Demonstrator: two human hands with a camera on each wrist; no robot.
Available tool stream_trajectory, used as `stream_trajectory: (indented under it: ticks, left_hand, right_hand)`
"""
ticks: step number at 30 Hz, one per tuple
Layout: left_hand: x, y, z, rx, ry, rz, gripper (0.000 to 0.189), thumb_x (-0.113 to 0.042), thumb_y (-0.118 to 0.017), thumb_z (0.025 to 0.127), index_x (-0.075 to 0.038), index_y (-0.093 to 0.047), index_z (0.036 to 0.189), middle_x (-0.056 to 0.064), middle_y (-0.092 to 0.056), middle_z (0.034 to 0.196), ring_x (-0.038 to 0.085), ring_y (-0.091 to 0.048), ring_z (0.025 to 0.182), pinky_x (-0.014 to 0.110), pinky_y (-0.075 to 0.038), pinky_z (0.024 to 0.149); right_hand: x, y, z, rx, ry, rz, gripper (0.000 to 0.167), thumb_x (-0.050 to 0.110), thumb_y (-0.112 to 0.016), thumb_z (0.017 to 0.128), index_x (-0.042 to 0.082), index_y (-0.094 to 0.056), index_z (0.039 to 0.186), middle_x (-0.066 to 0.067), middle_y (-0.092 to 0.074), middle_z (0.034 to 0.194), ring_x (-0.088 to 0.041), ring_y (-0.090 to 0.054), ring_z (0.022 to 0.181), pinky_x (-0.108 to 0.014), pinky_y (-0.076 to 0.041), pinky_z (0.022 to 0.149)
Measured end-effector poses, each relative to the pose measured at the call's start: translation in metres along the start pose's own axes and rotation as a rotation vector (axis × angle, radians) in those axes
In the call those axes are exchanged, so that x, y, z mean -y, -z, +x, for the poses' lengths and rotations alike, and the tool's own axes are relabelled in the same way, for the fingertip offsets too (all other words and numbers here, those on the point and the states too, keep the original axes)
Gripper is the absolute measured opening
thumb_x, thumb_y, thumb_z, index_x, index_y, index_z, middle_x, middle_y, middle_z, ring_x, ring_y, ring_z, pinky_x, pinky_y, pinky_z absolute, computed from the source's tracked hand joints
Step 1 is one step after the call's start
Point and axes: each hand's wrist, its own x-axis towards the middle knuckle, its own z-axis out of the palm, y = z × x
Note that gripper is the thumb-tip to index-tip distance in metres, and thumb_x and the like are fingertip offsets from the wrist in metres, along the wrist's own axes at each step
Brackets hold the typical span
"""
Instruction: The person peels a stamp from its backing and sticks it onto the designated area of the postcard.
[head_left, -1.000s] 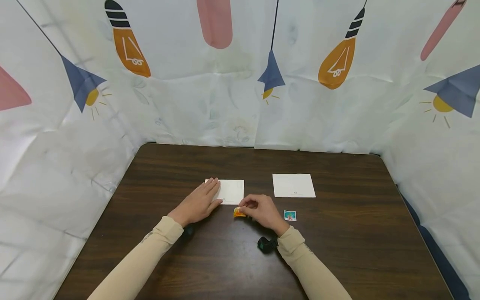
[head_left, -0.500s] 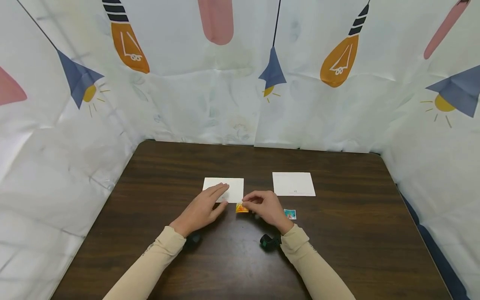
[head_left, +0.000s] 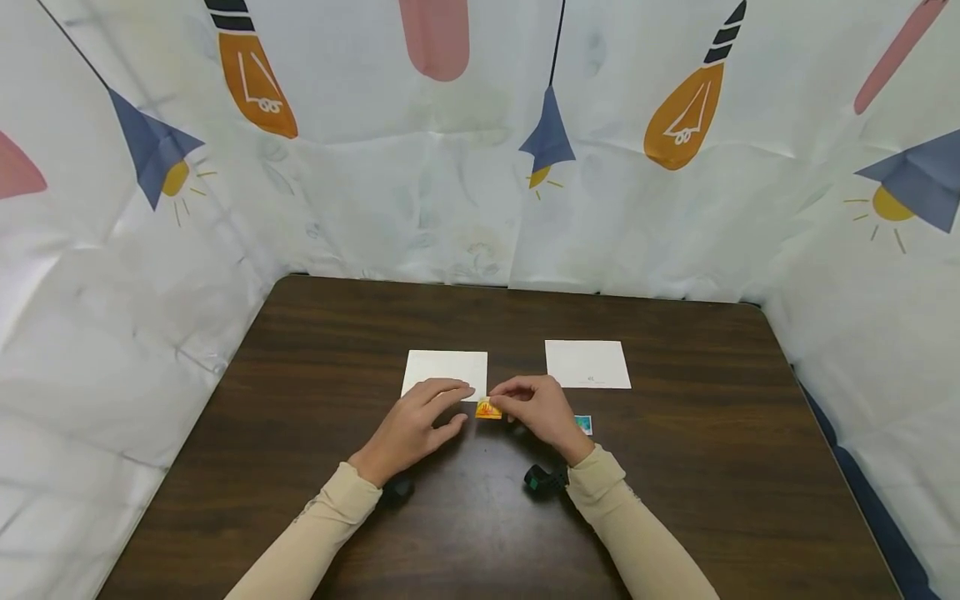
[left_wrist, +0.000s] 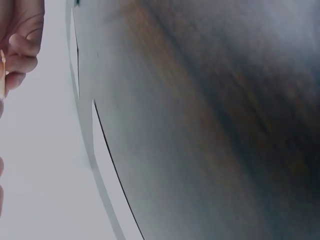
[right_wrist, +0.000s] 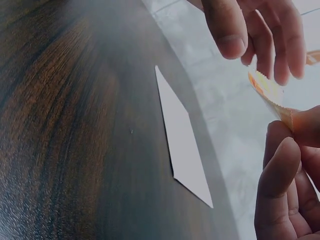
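Between thumb and fingertips, my right hand (head_left: 542,412) pinches a small orange-yellow stamp (head_left: 490,411) by its right side. In the right wrist view the stamp (right_wrist: 270,95) shows a toothed edge, slightly curved and raised off the table. My left hand (head_left: 417,419) hovers with loosely bent fingers just left of the stamp, its thumb near the stamp's edge and holding nothing. Behind the hands lies a white card (head_left: 446,367), partly covered by the left fingers in the head view. Partly hidden by the right hand, a blue stamp (head_left: 584,425) lies on the table.
A second white card (head_left: 588,364) lies to the right, with a tiny print near its front edge. Both cards are on a dark wood table (head_left: 697,467). A white patterned curtain (head_left: 360,208) hangs behind and beside the table.
My left hand has lifted off the white card and moved right and nearer, toward the stamp. The right hand, still pinching the stamp, has shifted slightly right.
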Motion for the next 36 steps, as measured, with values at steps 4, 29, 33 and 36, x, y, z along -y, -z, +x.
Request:
stream_trajectory:
  ticks: [4, 29, 33, 36]
  left_hand:
    - [-0.004, -0.002, 0.002, -0.017, -0.056, -0.002, 0.049, -0.006, -0.091, 0.075, -0.009, -0.073, 0.12, 0.007, -0.071, 0.121, 0.02, -0.068, 0.113, 0.036, -0.059, 0.097]
    - [-0.008, -0.008, 0.015, -0.008, -0.323, 0.135, 0.025, -0.012, -0.091, 0.077, -0.012, -0.079, 0.098, 0.0, -0.074, 0.101, 0.017, -0.066, 0.103, 0.032, -0.057, 0.096]
    - [-0.008, -0.008, 0.015, 0.013, -0.379, 0.178, 0.011, -0.014, -0.082, 0.089, -0.012, -0.078, 0.099, 0.0, -0.075, 0.1, 0.016, -0.067, 0.1, 0.03, -0.059, 0.094]
    - [-0.009, -0.006, 0.015, 0.028, -0.399, 0.202, 0.012, -0.016, -0.066, 0.102, -0.011, -0.077, 0.1, 0.0, -0.076, 0.099, 0.016, -0.068, 0.098, 0.03, -0.059, 0.093]
  right_hand:
    - [0.003, 0.001, -0.001, 0.016, -0.009, 0.018, 0.019, 0.027, -0.08, 0.092, 0.01, -0.081, 0.1, -0.013, -0.079, 0.088, -0.016, -0.066, 0.063, -0.038, -0.06, 0.064]
    - [0.004, 0.008, -0.003, 0.109, -0.033, 0.064, 0.017, 0.026, -0.078, 0.093, 0.011, -0.082, 0.1, -0.004, -0.076, 0.082, -0.051, -0.064, 0.074, -0.043, -0.059, 0.064]
    - [0.006, 0.008, -0.004, 0.117, -0.04, 0.069, 0.017, 0.025, -0.079, 0.093, 0.01, -0.081, 0.1, -0.004, -0.076, 0.082, -0.052, -0.063, 0.074, -0.041, -0.059, 0.064]
    - [0.007, 0.008, -0.005, 0.115, -0.045, 0.066, 0.016, 0.025, -0.078, 0.093, 0.01, -0.081, 0.1, -0.003, -0.076, 0.082, -0.05, -0.064, 0.074, -0.04, -0.059, 0.065]
